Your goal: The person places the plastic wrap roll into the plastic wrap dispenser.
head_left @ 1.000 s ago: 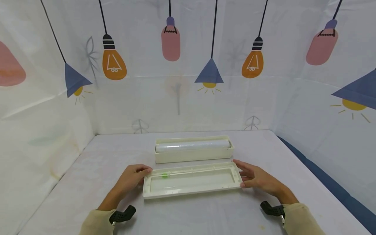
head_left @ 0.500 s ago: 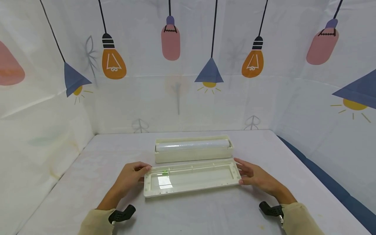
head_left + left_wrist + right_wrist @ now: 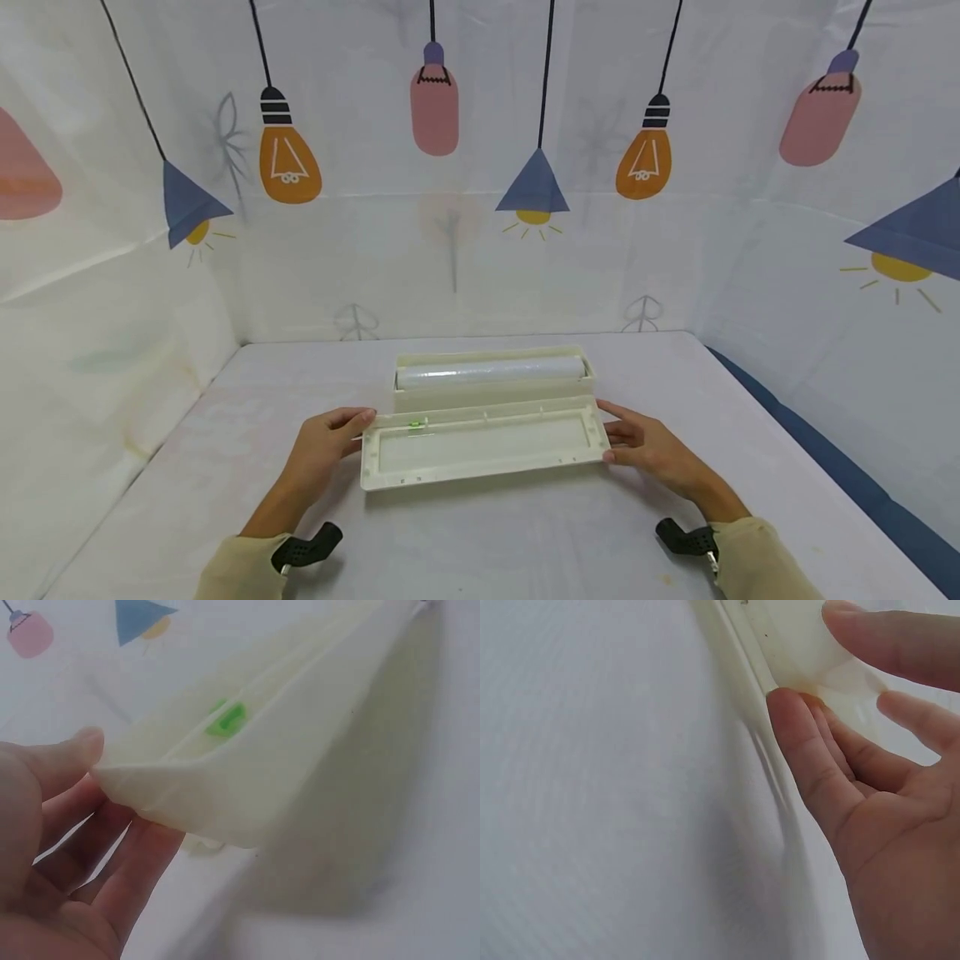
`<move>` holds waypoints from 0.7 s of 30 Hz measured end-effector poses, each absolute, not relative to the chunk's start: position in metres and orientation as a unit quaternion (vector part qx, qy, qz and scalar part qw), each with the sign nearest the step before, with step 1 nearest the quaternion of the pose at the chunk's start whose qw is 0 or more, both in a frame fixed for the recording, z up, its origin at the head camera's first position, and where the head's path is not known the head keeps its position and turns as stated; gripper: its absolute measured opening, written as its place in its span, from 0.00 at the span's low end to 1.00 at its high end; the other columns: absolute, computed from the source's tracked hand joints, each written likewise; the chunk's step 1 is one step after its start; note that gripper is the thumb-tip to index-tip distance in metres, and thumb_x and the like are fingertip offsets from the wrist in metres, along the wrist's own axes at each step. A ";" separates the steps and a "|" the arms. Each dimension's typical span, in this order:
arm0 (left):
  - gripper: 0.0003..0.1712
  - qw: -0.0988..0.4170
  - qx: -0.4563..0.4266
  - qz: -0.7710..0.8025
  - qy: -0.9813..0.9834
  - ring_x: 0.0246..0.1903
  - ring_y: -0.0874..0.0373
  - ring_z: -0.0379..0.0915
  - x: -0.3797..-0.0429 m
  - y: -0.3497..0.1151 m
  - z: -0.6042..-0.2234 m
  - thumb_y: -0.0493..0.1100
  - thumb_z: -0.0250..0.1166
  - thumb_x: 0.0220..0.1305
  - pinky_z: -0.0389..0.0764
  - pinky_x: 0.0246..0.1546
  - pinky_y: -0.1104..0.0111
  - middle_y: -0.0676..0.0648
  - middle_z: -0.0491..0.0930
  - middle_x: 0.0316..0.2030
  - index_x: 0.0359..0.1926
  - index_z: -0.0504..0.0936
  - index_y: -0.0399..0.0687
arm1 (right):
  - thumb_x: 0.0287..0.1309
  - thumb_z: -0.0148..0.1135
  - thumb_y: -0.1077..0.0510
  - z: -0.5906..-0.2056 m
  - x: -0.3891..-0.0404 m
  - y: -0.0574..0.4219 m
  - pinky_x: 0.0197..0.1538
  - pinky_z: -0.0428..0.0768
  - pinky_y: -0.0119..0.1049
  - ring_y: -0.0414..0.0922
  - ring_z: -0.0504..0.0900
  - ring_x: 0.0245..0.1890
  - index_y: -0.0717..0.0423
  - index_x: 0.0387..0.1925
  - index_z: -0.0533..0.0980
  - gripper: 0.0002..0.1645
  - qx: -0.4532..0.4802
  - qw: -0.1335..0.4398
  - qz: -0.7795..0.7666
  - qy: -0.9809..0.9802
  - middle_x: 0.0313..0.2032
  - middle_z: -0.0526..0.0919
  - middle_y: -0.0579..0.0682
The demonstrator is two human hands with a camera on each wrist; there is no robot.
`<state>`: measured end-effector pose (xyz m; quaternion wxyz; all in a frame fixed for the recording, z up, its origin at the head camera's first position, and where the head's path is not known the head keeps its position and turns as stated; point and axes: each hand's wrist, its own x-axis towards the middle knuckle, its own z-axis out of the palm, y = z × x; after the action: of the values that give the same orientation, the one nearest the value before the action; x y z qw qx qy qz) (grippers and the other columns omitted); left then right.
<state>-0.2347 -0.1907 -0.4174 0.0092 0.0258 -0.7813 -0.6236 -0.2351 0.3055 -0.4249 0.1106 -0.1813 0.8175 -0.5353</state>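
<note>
A cream plastic lid [image 3: 483,446] with a recessed panel and a small green slide cutter [image 3: 417,426] lies between both hands, tilted. My left hand [image 3: 322,442] pinches its left end; in the left wrist view the thumb [image 3: 91,746] is at the upper rim and the fingers are underneath. At the right end, my right hand [image 3: 656,454] holds the lid by its corners, fingers spread along the short side. Behind the lid stands a cream box [image 3: 420,400] with a roll of cling film [image 3: 491,372] in it. The lid's rear edge overlaps the box's front in the head view.
Everything is on a white-covered table [image 3: 480,550]. A white curtain [image 3: 495,275] printed with lamps and bulbs hangs behind the table and along its sides. Each sleeve carries a black wrist device, one on the left [image 3: 306,550] and one on the right [image 3: 684,537].
Both hands have moved the lid away from me, closer to the box, so it now covers part of the box's front. It has also shifted slightly left. The box stays put.
</note>
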 end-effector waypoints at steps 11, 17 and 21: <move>0.30 -0.008 -0.009 -0.667 -0.745 0.57 0.58 0.76 -0.233 -0.193 -0.418 0.52 0.63 0.71 0.78 0.54 0.69 0.40 0.76 0.62 0.63 0.76 0.34 | 0.59 0.71 0.57 -0.422 -0.231 0.303 0.52 0.78 0.30 0.56 0.76 0.57 0.60 0.78 0.51 0.54 -0.159 0.096 -0.536 0.823 0.60 0.75 0.65; 0.26 -0.034 -0.060 -0.714 -0.697 0.57 0.62 0.76 -0.233 -0.195 -0.420 0.42 0.59 0.74 0.76 0.57 0.70 0.40 0.75 0.63 0.65 0.72 0.29 | 0.57 0.72 0.58 -0.421 -0.232 0.305 0.51 0.78 0.32 0.55 0.77 0.54 0.61 0.78 0.51 0.55 -0.159 0.080 -0.544 0.820 0.58 0.76 0.64; 0.25 -0.047 -0.067 -0.721 -0.688 0.57 0.63 0.76 -0.233 -0.194 -0.419 0.41 0.58 0.75 0.75 0.58 0.70 0.41 0.75 0.64 0.66 0.71 0.29 | 0.57 0.72 0.60 -0.422 -0.232 0.307 0.51 0.78 0.32 0.55 0.76 0.54 0.62 0.78 0.51 0.55 -0.164 0.069 -0.551 0.815 0.57 0.76 0.65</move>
<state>-0.2327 -0.1942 -0.4193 -0.0467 -0.0670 -0.6882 -0.7209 -0.2318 0.3068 -0.4216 0.0688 -0.1643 0.8155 -0.5507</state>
